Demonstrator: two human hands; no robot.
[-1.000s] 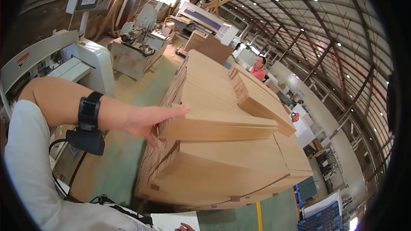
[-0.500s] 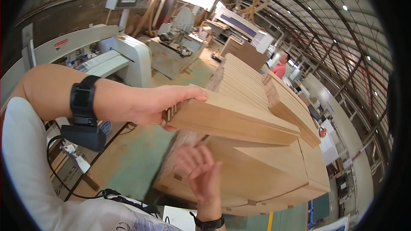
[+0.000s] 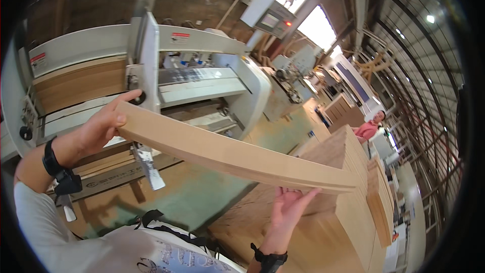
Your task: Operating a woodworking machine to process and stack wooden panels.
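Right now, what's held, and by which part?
A long wooden board: left hand grips its near end, right hand supports its far end from underneath.

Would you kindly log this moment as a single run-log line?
left hand: grips end of wooden board | right hand: palm under the other end | board: lifted, above board stack | woodworking machine: behind
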